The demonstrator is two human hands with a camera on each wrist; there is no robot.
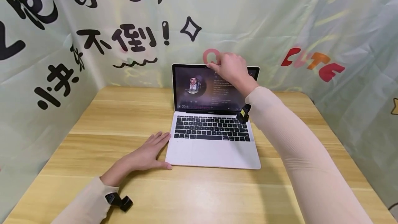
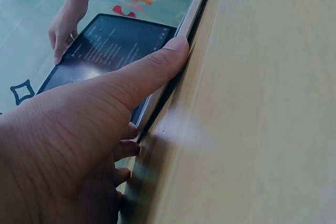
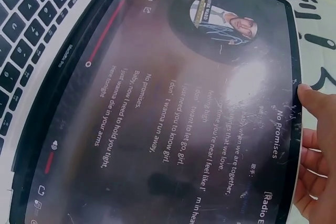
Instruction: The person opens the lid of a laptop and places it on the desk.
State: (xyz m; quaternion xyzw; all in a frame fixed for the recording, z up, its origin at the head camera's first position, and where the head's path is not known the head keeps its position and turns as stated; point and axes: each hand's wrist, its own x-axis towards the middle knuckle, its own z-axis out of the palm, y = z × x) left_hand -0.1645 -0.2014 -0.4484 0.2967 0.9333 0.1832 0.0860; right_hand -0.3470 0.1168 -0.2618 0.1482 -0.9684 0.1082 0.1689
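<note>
An open silver laptop (image 1: 214,153) sits on the wooden table, its lit screen (image 3: 157,108) showing a music player with song lyrics. My right hand (image 1: 231,68) grips the screen's top edge; in the right wrist view the thumb lies on the front bezel and the fingers curl behind the lid. My left hand (image 1: 146,153) rests at the laptop's left side, fingers straight and spread. Its fingertips meet the left edge beside the keyboard (image 1: 212,128), and its thumb (image 2: 163,59) touches the front left corner. The black keys are uncovered except where the right wrist's camera overlaps them.
The wooden table (image 1: 118,113) extends around the laptop. Behind it hangs a pale green cloth (image 1: 248,16) with black characters and coloured letters, folding round both sides of the table. A small black camera (image 1: 119,201) is strapped to my left wrist, another (image 1: 244,113) to my right.
</note>
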